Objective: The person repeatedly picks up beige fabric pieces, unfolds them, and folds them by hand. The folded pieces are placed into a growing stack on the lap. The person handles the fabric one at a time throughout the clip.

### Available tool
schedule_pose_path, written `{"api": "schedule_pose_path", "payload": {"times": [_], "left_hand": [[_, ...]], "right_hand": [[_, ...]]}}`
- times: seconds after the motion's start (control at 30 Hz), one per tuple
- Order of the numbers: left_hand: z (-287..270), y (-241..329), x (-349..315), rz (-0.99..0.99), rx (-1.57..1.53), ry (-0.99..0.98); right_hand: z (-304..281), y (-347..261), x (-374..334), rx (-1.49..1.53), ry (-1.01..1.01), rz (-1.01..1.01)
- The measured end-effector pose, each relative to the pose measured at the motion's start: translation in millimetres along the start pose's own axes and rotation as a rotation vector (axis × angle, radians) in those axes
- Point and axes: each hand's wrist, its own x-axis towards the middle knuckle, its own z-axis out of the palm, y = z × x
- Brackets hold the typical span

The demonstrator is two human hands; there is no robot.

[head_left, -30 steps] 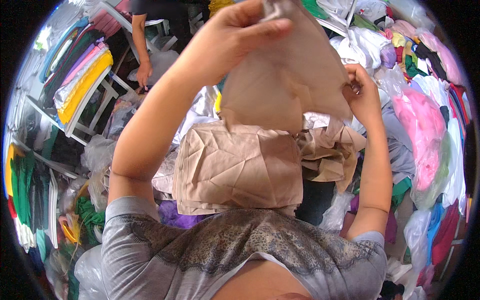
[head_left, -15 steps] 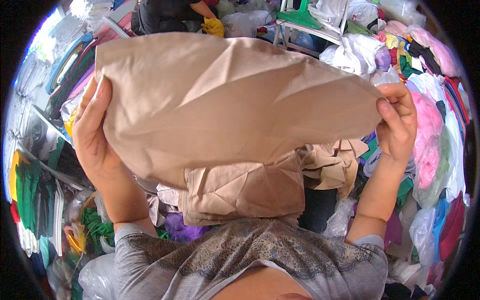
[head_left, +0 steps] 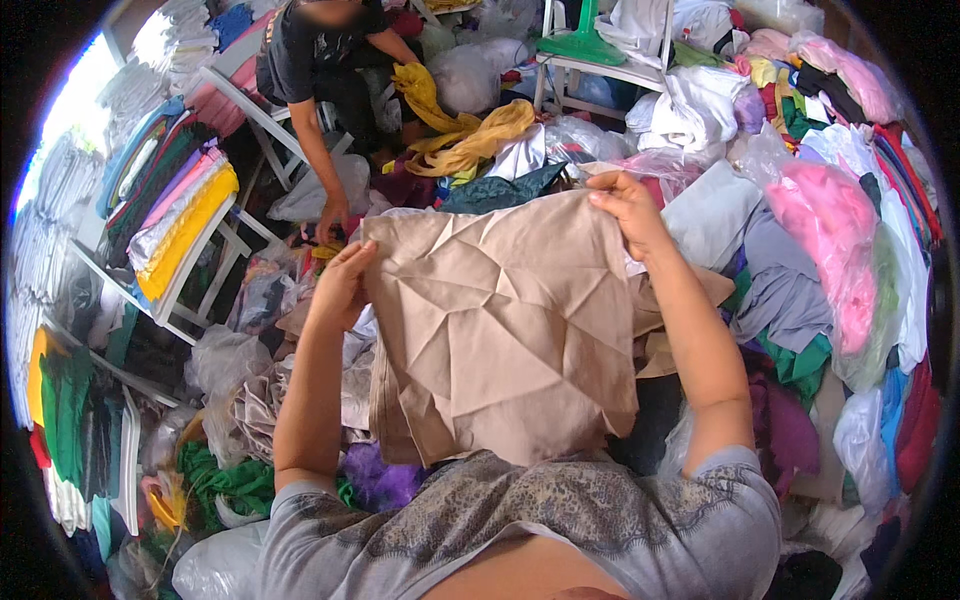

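A creased beige cloth (head_left: 510,330) hangs spread between my hands. My left hand (head_left: 346,284) pinches its upper left corner, fingers closed over the edge. At the far right corner, my right hand (head_left: 632,212) grips the cloth between thumb and fingers. The lower part of the cloth reaches down near my chest, over the stack of beige cloths, whose left edge (head_left: 388,415) shows beneath it. More beige fabric (head_left: 655,355) lies just to the right, partly hidden by my right forearm.
Across from me a person in dark clothes (head_left: 318,70) bends over the heap, near a mustard-yellow cloth (head_left: 480,135). White racks with folded cloths (head_left: 195,225) stand at left. A green stool (head_left: 583,48) rests on a white chair. Bagged pink fabric (head_left: 825,240) lies at right.
The beige cloth has come down and nearer, now over the stack, and both hands have moved inward. The person opposite is more in view, one arm reaching down into the heap.
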Motion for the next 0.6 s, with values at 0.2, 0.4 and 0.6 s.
{"api": "schedule_pose_path", "payload": {"times": [0.2, 0.4, 0.6], "left_hand": [[-25.2, -71.0, 53.4, -0.181, 0.155, 0.039], [-14.5, -75.8, 63.7, -0.208, 0.16, 0.041], [2.0, 8.0, 75.4, 0.025, 0.182, -0.122]], "right_hand": [[-16.5, 108.5, 25.1, -0.153, 0.157, 0.198], [-23.2, 118.8, 26.1, -0.086, 0.109, 0.261], [-24.3, 42.1, 54.6, -0.232, 0.126, -0.009]]}}
